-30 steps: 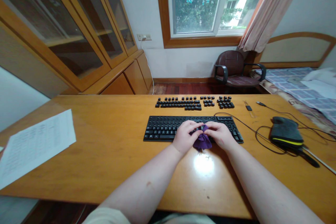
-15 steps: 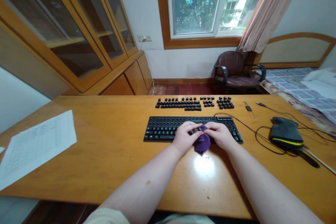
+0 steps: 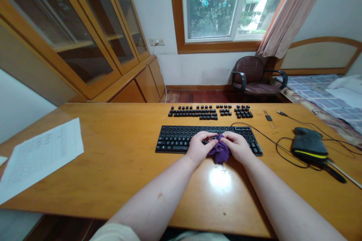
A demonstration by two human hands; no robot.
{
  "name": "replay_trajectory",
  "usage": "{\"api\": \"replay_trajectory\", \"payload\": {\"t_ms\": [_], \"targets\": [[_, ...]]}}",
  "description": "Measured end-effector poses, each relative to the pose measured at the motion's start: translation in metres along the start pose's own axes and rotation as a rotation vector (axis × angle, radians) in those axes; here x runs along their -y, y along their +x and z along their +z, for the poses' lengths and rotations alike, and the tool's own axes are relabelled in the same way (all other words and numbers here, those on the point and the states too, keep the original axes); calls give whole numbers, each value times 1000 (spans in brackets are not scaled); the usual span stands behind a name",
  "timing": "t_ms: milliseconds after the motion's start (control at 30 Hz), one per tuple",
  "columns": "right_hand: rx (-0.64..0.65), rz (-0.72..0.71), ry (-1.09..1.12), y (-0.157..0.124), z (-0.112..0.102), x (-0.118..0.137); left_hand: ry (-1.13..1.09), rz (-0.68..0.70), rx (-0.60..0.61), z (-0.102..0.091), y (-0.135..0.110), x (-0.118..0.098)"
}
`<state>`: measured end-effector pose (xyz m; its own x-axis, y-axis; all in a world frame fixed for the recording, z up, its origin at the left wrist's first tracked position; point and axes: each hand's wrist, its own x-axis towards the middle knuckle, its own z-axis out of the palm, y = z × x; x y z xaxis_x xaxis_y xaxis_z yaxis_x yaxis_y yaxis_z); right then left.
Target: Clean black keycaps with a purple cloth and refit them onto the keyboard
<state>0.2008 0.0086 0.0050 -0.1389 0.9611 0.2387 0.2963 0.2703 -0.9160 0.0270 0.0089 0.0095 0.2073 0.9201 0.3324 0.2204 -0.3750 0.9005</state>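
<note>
Head view: left hand (image 3: 198, 147) and right hand (image 3: 238, 146) both pinch the bunched purple cloth (image 3: 220, 152) closed-fingered over the black keyboard (image 3: 175, 141).

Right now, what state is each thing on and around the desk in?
purple cloth: bunched, pinched between left hand and right hand over the near edge of the keyboard.
keyboard: flat on the desk.
loose keycaps: laid in rows beyond the keyboard.
paper sheet: flat, at the desk's left edge.
black pouch: lying on coiled cables.
cabinet doors: shut.
curtain: drawn aside.
</note>
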Motion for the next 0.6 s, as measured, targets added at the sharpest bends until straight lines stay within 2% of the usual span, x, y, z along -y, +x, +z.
{"api": "replay_trajectory", "payload": {"t_ms": [167, 433, 600], "targets": [[16, -22, -23, 0, 0, 1, 70, 42, -13, 0, -1, -4], [-26, -10, 17, 0, 0, -2, 18, 41, -25, 1, -1, -1], [-90, 17, 66, 0, -2, -2, 105, 66, -144, -8, 1, -10]]}}
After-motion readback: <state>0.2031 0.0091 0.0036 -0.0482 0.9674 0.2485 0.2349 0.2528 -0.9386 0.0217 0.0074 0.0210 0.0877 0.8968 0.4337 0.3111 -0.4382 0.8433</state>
